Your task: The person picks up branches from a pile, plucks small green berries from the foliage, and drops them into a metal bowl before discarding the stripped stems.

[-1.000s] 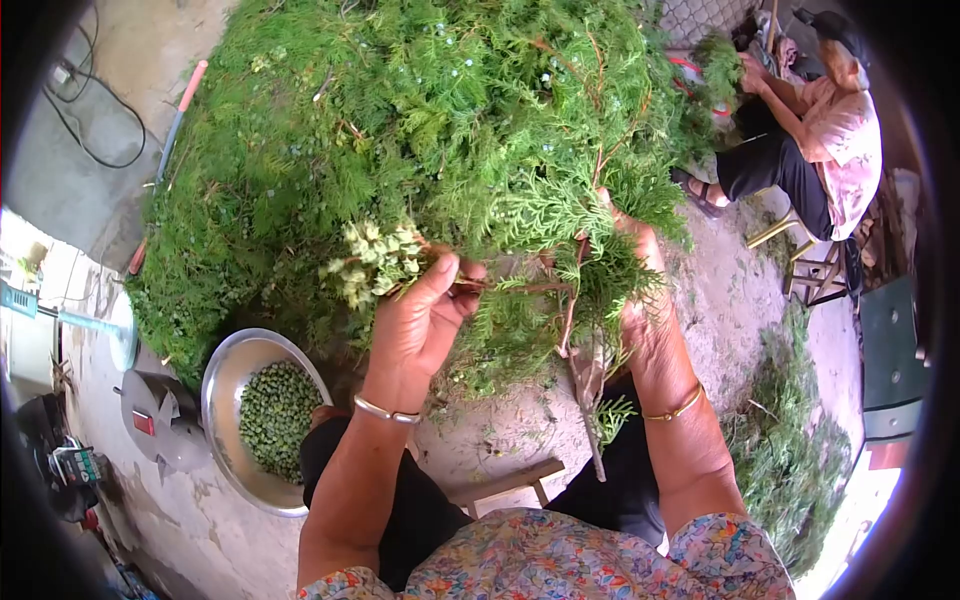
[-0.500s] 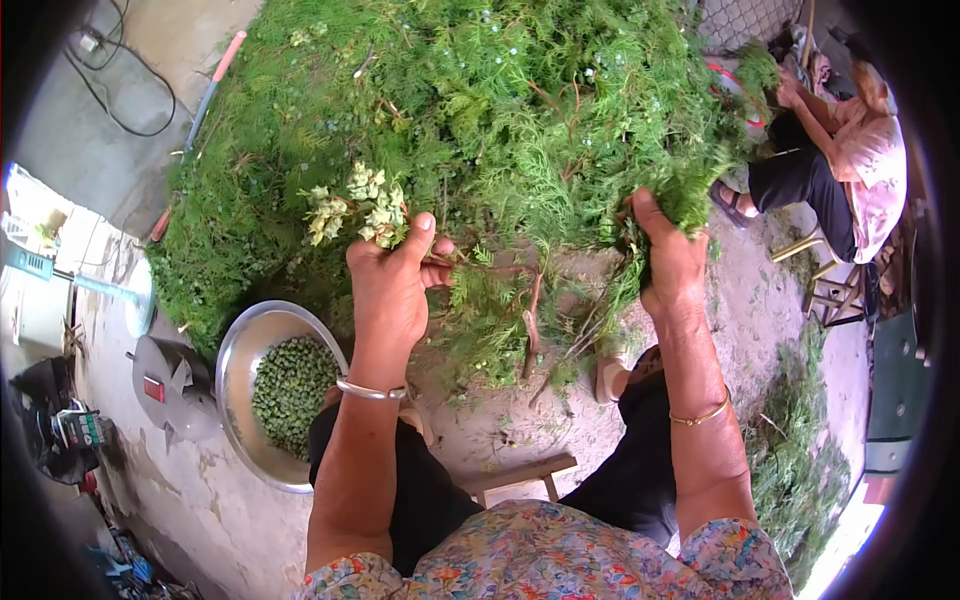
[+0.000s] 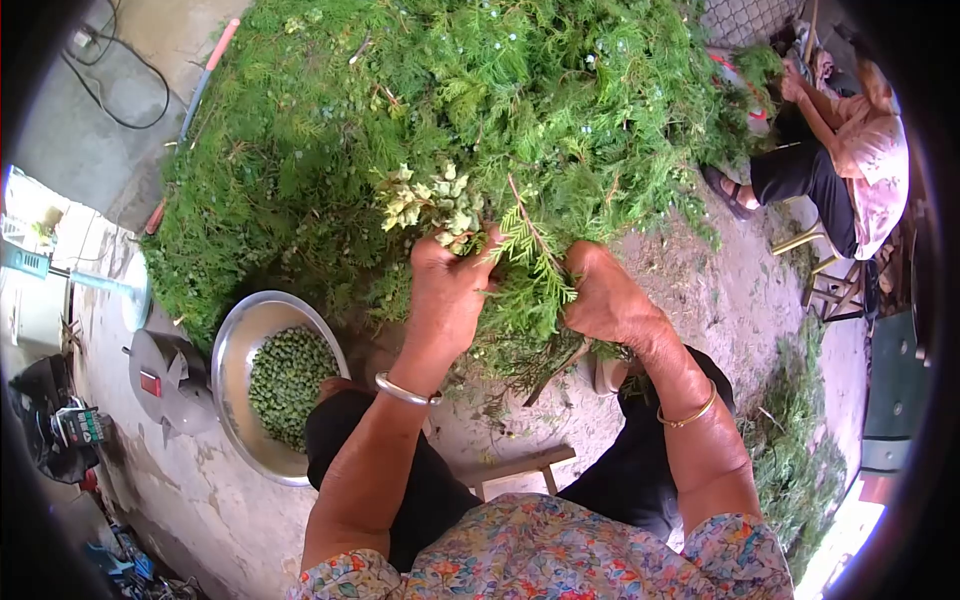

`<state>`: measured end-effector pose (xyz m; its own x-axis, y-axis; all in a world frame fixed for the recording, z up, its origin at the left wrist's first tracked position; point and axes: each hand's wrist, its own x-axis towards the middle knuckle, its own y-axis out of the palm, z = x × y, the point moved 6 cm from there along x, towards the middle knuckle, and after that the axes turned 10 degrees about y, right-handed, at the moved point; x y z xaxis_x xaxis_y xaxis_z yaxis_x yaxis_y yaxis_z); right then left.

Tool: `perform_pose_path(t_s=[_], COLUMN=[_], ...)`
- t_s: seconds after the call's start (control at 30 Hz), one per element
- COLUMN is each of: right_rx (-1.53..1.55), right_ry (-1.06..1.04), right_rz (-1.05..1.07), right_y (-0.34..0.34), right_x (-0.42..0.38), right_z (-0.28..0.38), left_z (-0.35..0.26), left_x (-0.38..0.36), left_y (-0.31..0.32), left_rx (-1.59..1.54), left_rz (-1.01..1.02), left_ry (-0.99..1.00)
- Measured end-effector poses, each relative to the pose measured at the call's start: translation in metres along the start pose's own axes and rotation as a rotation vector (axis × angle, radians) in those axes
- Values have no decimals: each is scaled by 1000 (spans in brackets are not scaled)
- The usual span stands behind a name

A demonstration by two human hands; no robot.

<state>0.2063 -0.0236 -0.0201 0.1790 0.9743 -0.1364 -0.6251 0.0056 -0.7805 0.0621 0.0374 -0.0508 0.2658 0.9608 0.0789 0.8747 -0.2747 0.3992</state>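
In the head view my left hand (image 3: 448,300) is closed, with a cluster of pale yellow-green cones (image 3: 435,205) standing out above its thumb and fingers. Close beside it, my right hand (image 3: 612,297) is curled around a leafy evergreen branch (image 3: 530,262). Flat green fronds fill the gap between both hands, and a woody stem (image 3: 555,372) slants down below them. My right fingertips are turned away from view. Just beyond the hands rises a large heap of cut evergreen branches (image 3: 400,110).
A metal bowl (image 3: 232,385) with small green cones (image 3: 290,385) stands left of my leg. At right sits another person (image 3: 850,150) holding greenery. More branches (image 3: 800,460) lie along the right side. A pink-handled tool (image 3: 222,45) rests at the heap's left edge.
My hands have come together from wide apart. The left moved right with the pale cones; the right moved left and down with its branch.
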Motion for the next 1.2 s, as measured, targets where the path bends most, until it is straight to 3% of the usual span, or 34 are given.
perform_pose_path(t_s=[0.07,0.2,0.33,0.4,0.47,0.6,0.67,0.7,0.9,1.03,1.13,1.2], right_rx=[130,291,302,376,281,419,414,410,375,376,526,506], right_ry=[66,48,32,26,-110,53,31,9,25,17,32,218], right_rz=[117,91,-80,-89,-139,-116,-118,-123,-2,-109,-68,-71], right_y=[7,0,-5,1,-2,-6,-2,-1,-15,-8,-13,-11], right_x=[4,-3,-2,6,6,7,8,8,1,4,5,6], right_z=[-4,0,-7,-20,-15,-16,-19,-19,6,-9,3,-5], left_z=[-6,-14,-25,-29,-30,-26,-23,-17,-32,-40,-29,-22], left_x=[-3,0,-5,-9,-15,-23,-26,-26,-27,-28,-29,-32], left_y=[5,9,5,6,9,10,13,14,17,14,15,23], left_rx=[-42,63,176,326,339,476,616,513,566,464,406,397], left_rz=[-30,129,90,208,249,302,323,278,168,83,156,253], left_ry=[-40,-16,-98,-11,-27,108,134,172,351,391,233,210])
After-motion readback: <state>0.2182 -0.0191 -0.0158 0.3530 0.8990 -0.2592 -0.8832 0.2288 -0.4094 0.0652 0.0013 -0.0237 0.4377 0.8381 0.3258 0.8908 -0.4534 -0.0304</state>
